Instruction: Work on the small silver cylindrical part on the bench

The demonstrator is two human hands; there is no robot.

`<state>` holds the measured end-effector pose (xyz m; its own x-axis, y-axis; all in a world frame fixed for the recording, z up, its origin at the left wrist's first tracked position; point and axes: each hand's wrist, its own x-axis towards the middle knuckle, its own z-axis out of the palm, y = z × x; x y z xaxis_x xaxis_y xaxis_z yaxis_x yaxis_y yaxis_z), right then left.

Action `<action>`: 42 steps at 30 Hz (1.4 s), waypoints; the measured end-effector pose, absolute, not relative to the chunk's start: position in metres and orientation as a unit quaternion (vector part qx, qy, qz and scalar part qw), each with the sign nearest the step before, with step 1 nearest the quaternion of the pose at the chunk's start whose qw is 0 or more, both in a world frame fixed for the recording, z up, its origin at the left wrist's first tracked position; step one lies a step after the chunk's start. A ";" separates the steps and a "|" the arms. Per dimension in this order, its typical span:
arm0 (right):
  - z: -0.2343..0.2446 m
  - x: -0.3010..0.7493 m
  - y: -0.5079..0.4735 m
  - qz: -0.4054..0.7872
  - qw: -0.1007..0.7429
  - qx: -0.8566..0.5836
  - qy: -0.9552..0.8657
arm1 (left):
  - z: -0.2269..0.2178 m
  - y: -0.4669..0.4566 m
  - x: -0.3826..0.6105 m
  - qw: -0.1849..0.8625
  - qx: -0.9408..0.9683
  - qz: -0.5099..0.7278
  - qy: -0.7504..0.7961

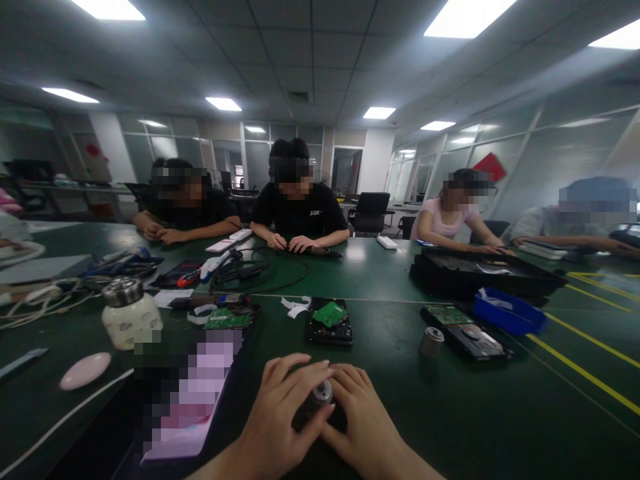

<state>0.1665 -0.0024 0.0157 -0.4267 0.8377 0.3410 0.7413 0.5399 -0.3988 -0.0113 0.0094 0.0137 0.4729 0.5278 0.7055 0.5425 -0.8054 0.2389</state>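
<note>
At the near middle of the green table, my left hand [280,407] and my right hand [364,413] close around a small metal motor [323,392]. Only its round silver top, with a stub at the centre, shows between my fingers; its lower part is hidden. The fingertips of both hands meet just beyond it. A similar silver motor [431,341] stands upright to the right. Ahead of my hands lies a black hard drive [330,333] with a green circuit board [330,313] on top. Another opened hard drive [470,333] is beside the standing motor.
On the left are a laptop [115,420], a cream bottle [130,313], a pink mouse [86,371] and cables. A blue bin [507,312] and a large black tray [485,272] stand at right. An electric screwdriver [205,302] lies at left. Several people sit across the table [380,327].
</note>
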 end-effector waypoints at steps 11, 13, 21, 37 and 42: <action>0.016 0.167 -0.004 0.106 0.231 -0.478 -0.841 | 0.005 0.009 -0.010 -0.006 -0.805 -0.503 -0.315; 0.016 0.167 -0.003 0.102 0.235 -0.477 -0.841 | 0.004 0.008 -0.010 -0.030 -0.804 -0.505 -0.313; 0.018 0.167 -0.004 0.095 0.269 -0.464 -0.839 | -0.001 0.012 -0.007 -0.161 -0.775 -0.486 -0.371; 0.015 0.165 -0.003 0.091 0.281 -0.456 -0.839 | 0.012 0.013 0.000 -0.281 -0.713 -0.493 -0.413; 0.016 0.165 -0.004 0.078 0.281 -0.473 -0.831 | 0.001 0.027 -0.006 -0.201 -0.640 -0.512 -0.537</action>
<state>0.1649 -0.0036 0.0155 -0.3941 0.8307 0.3932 0.7425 0.5399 -0.3965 -0.0063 0.0273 0.0010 -0.1011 0.8928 0.4389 0.4824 -0.3418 0.8065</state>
